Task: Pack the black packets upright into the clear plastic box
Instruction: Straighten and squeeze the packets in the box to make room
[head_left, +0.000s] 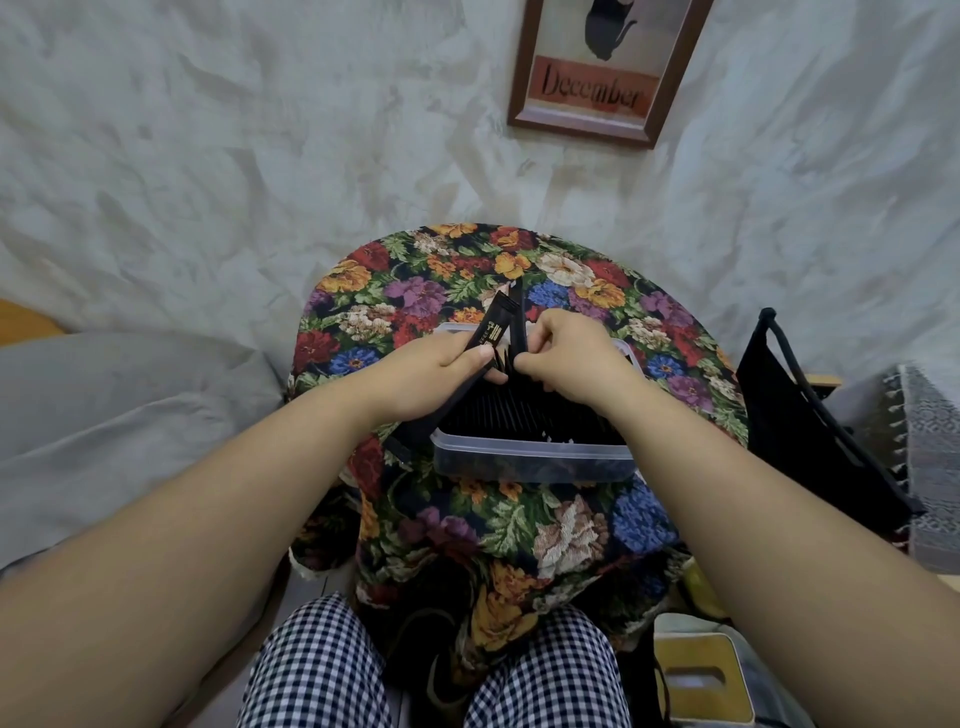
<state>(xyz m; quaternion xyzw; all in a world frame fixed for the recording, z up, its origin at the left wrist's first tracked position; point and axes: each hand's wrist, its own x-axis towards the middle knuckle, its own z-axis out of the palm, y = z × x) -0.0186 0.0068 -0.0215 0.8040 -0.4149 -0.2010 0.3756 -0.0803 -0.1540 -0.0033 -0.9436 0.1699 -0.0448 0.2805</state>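
A desk (571, 270) under a flowered cloth carries a clear box (530, 457) at its middle, filled with black packets (519, 410) standing on end. Over the box's far end the left hand (441, 374) curls round a slanted packet (488, 325). Just beside it, the right hand (566, 353) pinches an upright packet (518, 312).

Gingham trousers (317, 670) in a small navy-and-white check show at the frame's bottom centre. The left hand (431, 371), right hand (566, 353) and both forearms (182, 519) are bare.
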